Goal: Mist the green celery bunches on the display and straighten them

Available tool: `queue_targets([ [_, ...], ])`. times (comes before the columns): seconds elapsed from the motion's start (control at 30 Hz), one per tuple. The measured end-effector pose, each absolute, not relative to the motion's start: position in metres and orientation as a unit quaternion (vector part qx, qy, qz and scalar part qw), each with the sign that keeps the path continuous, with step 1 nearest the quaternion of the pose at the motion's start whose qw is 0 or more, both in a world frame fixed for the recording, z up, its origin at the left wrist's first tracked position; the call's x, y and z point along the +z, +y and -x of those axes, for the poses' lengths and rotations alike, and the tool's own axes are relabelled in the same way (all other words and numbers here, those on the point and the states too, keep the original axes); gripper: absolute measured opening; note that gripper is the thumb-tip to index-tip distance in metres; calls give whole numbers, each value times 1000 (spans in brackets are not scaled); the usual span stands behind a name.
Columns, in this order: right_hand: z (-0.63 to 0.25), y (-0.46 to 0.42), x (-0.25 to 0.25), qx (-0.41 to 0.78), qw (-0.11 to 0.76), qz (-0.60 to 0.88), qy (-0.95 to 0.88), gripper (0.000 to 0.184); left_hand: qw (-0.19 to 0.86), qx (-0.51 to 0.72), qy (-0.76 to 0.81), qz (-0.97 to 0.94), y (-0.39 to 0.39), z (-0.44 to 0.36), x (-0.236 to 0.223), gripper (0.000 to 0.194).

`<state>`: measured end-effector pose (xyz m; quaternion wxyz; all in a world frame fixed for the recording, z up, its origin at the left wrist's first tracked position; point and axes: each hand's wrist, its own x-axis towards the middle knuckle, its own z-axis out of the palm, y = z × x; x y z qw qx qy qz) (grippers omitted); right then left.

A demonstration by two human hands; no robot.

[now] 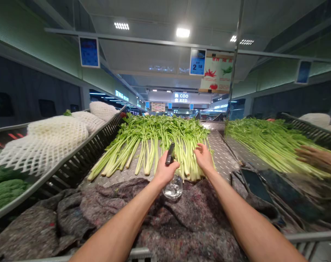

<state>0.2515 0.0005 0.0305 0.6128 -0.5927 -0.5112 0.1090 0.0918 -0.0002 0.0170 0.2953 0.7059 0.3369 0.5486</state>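
Note:
Bunches of green celery lie on a studded metal display shelf in front of me. My left hand is closed round a clear spray bottle with a black trigger head, held just before the stalk ends. My right hand rests on the celery stalks at the right of the pile, fingers partly spread and touching them.
A grey felt cloth covers the near edge. Left, a black slatted divider borders produce in white foam netting. A mirror panel at right reflects the celery and a hand. Price signs hang overhead.

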Motion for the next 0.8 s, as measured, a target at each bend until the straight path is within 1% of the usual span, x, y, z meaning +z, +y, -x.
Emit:
queue_targets([
  [0.03,-244,-4,32,161,600,555,-553,41,296,565,333,-694,2,-91,18,22],
  [0.1,-230,-13,35,276,542,474,-637,40,287,595,338,-670,7,-89,19,20],
  [0.13,-224,-17,35,328,508,438,-666,43,279,605,346,-660,9,-88,19,20],
  [0.2,-213,-23,34,394,459,390,-694,57,267,618,363,-644,12,-87,18,23],
  [0.27,-203,-25,30,393,461,367,-706,72,269,618,364,-642,13,-88,17,31],
  [0.3,-199,-24,27,381,473,356,-710,75,273,613,359,-649,12,-89,17,36],
  [0.4,-189,-20,19,362,520,316,-706,75,269,582,362,-677,7,-94,17,47],
  [0.5,-188,-17,18,353,564,328,-671,68,268,541,361,-711,0,-97,19,56],
  [0.6,-198,-19,26,329,602,374,-624,48,335,495,295,-746,-5,-99,18,62],
  [0.67,-209,-23,34,316,636,404,-576,34,354,486,278,-749,-5,-99,16,65],
  [0.73,-223,-27,38,291,674,429,-527,26,325,502,292,-746,-2,-96,14,65],
  [0.8,-237,-31,39,228,711,462,-479,22,277,526,320,-737,5,-92,12,61],
])
